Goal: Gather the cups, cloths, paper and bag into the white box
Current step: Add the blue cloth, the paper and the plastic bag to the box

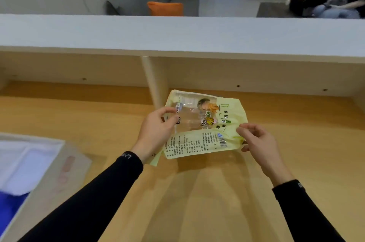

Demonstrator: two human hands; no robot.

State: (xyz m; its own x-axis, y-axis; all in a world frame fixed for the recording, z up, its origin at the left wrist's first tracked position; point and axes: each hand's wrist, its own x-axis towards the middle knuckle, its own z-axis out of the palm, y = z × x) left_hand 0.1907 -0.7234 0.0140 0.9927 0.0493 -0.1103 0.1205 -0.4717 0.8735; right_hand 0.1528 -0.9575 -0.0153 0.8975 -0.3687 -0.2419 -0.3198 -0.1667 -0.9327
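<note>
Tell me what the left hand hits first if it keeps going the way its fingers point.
The left hand already pinches the yellow bag. Past it, probably the white upright panel under the shelf, though depth is unclear.

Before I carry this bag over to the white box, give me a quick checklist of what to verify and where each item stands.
1. Left hand has the yellow-green bag: ok, fingers pinch its left edge.
2. Right hand has the bag: ok, fingertips pinch its right edge.
3. Bag is empty and flat: cannot tell; the clear window looks empty, the rest is opaque.
4. White box within reach: ok, it sits at lower left on the wooden desk.
5. Room in the box: cannot tell; white and blue cloth shows, most of the box is out of frame.
6. Path to the box free: ok, bare desk between.
</note>
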